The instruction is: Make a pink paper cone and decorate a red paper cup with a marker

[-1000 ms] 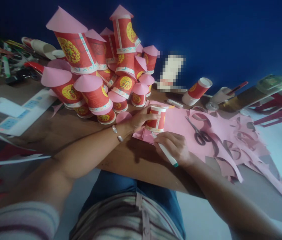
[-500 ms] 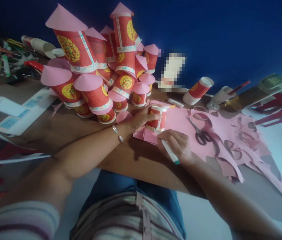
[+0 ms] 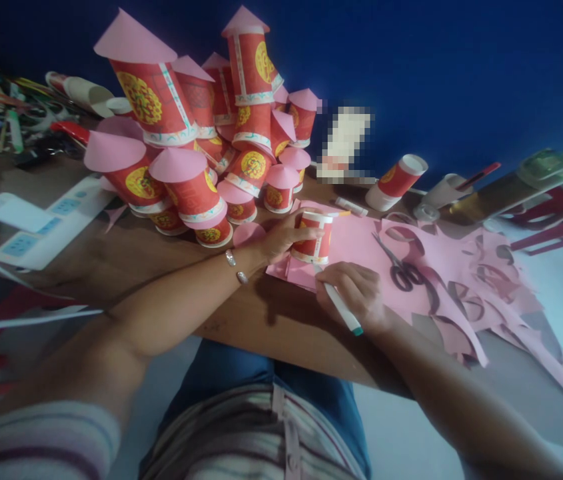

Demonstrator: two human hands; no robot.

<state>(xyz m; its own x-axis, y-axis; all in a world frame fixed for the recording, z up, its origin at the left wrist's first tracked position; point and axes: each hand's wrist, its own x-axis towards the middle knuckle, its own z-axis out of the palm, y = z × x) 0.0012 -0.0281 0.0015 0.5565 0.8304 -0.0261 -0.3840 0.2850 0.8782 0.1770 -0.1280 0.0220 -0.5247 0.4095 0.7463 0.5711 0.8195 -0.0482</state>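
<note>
My left hand point(image 3: 286, 237) is closed around a red paper cup point(image 3: 315, 248) with white bands, pressed down on pink paper point(image 3: 354, 243). Beside the cup's base, my right hand point(image 3: 354, 290) grips a white marker point(image 3: 342, 308) with a green end. The marker's writing tip is close to the cup's lower edge; whether it touches the paper I cannot tell. Scissors point(image 3: 404, 272) with dark handles lie on the pink paper, right of my right hand. A pink paper circle point(image 3: 248, 233) rests on the table by my left wrist.
Several red cups with pink cone tops point(image 3: 181, 167) are stacked at the back left. A power strip point(image 3: 51, 223) with cables lies left. Cut pink scraps point(image 3: 486, 280) spread right. Behind stand a stack of cups point(image 3: 396, 181) and a white cup point(image 3: 446, 192) with a pen.
My right hand and the marker have shifted very slightly to the right and down beside the cup. My left hand keeps its hold on the cup.
</note>
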